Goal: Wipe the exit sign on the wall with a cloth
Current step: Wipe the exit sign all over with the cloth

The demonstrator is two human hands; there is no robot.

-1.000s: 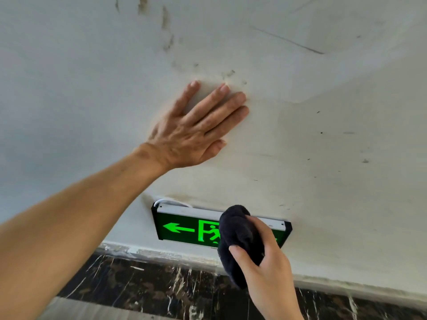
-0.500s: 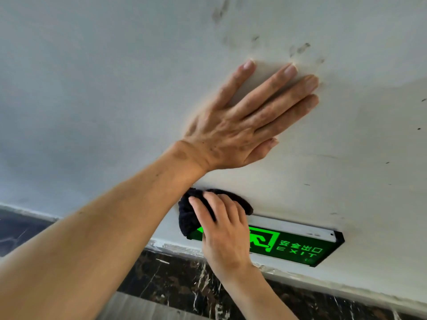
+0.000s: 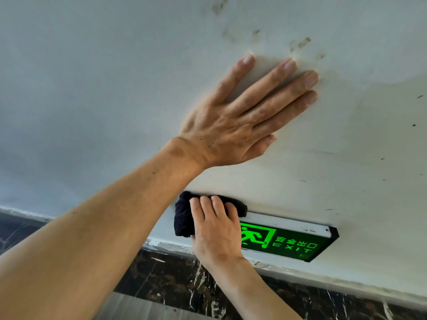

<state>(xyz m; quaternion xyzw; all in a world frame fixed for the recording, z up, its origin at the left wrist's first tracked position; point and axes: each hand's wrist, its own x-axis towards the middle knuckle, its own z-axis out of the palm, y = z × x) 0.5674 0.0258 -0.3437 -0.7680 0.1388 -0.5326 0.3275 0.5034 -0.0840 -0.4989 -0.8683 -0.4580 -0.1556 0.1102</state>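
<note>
The exit sign [image 3: 286, 239] sits low on the wall [image 3: 92, 88], just above the dark stone strip [image 3: 175, 280] at the bottom. It is a long green box, and its long side runs across the picture from left to right, dipping a little at the right end.

The right hand [image 3: 215, 232] is pressed on the left end of the sign. Its fingers are curled over a dark cloth [image 3: 183, 218] and squeeze it against the sign. The cloth is bunched up and covers the left end, so that part of the sign is hidden. I think the cloth touches the top edge there too, but the hand blocks the view.

The rest of the sign lies to the right of this hand. The running man, the word EXIT and the far right end are all bare and glowing. So a wipe from here has to go right, along the long side.

The left hand [image 3: 242, 116] is flat on the wall above the sign, fingers spread, holding nothing. It seems to prop the person up. The right hand is the one on the sign, and it has the cloth.
</note>
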